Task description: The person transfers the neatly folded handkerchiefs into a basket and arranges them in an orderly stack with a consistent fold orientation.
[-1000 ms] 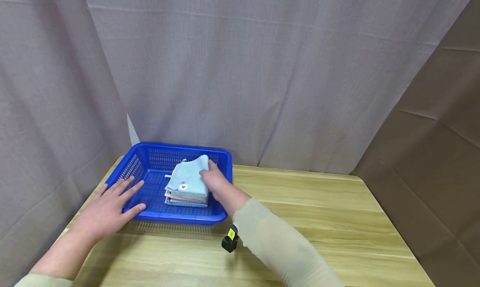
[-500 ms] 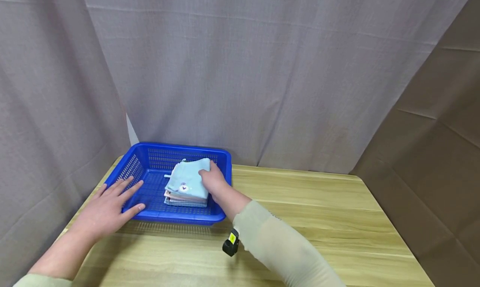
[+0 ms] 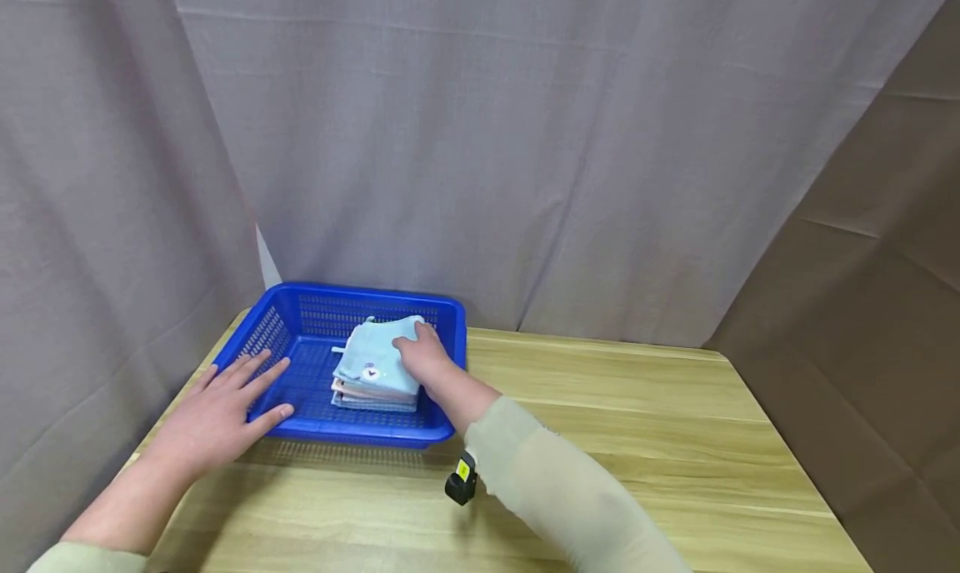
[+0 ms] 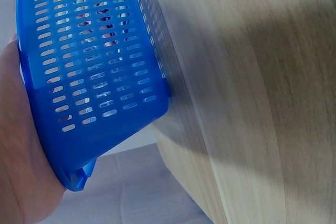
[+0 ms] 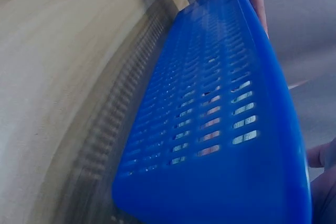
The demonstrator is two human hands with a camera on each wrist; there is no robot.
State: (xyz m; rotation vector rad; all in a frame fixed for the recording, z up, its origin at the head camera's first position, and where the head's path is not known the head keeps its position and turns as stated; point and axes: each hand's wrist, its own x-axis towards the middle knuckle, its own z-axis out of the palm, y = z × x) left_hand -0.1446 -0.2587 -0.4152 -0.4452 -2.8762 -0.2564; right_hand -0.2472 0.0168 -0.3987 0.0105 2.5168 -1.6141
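A stack of folded small towels (image 3: 375, 401) lies in the right half of a blue plastic basket (image 3: 360, 434). The top one is a light blue towel (image 3: 382, 355) with a white animal face near its front edge. My right hand (image 3: 427, 358) rests on the right side of this towel, thumb and forefinger laid on its surface; the other fingers are hidden. With fingers spread, my left hand (image 3: 213, 415) lies over the basket's front left rim. From the left wrist, the hand's edge (image 4: 21, 166) shows against the basket's outer wall (image 4: 113, 129).
The basket stands on a wooden table (image 3: 600, 440), at its back left corner. Grey curtain (image 3: 487, 156) hangs behind and to the left, and a brown cloth (image 3: 862, 348) on the right. A black camera (image 3: 461, 480) sits at the right wrist.
The light blue towel's raised back right corner has come down flat onto the stack. My right hand has shifted slightly left over the towel. The left hand stays put.
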